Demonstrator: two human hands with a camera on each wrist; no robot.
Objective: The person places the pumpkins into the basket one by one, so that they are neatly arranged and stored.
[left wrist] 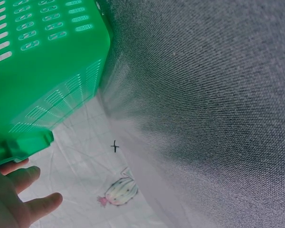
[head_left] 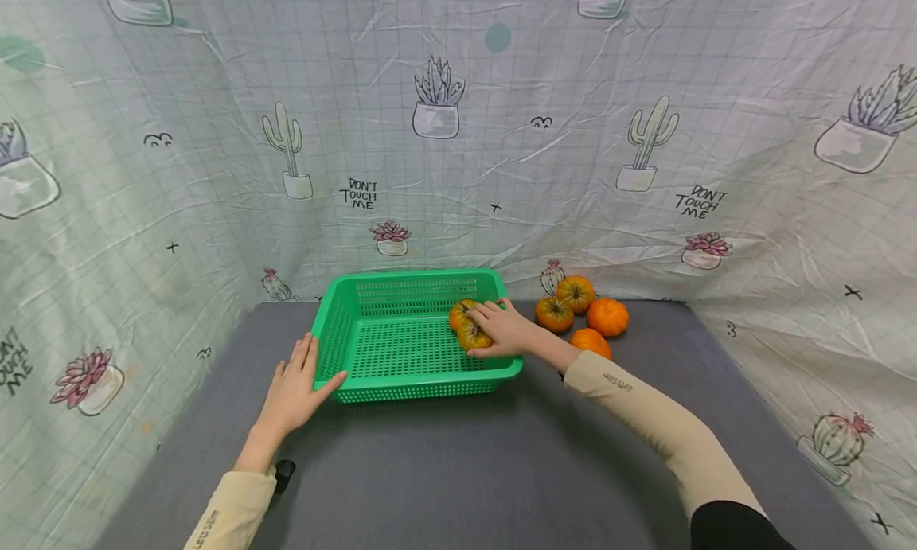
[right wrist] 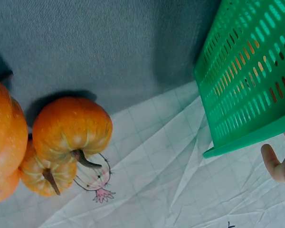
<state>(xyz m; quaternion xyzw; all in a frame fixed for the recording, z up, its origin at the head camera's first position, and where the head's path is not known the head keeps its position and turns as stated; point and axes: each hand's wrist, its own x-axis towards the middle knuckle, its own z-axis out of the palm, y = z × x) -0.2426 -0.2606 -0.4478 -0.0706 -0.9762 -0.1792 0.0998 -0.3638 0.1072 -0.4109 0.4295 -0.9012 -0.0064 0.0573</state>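
A green plastic basket with slotted walls stands on the dark table. Inside it, at the right end, two small orange pumpkins lie side by side. My right hand reaches over the basket's right rim and holds the nearer pumpkin, fingers over its top and thumb at its near side. The other pumpkin sits just behind, partly covered by the fingers. At the basket's left end, my left hand rests against the rim with fingers extended and thumb spread toward the front corner. The left wrist view shows its fingers holding nothing.
Several more pumpkins sit on the table right of the basket, among them a deep orange one and a stemmed one. A patterned cloth hangs behind and along both sides. The grey table extends in front of the basket.
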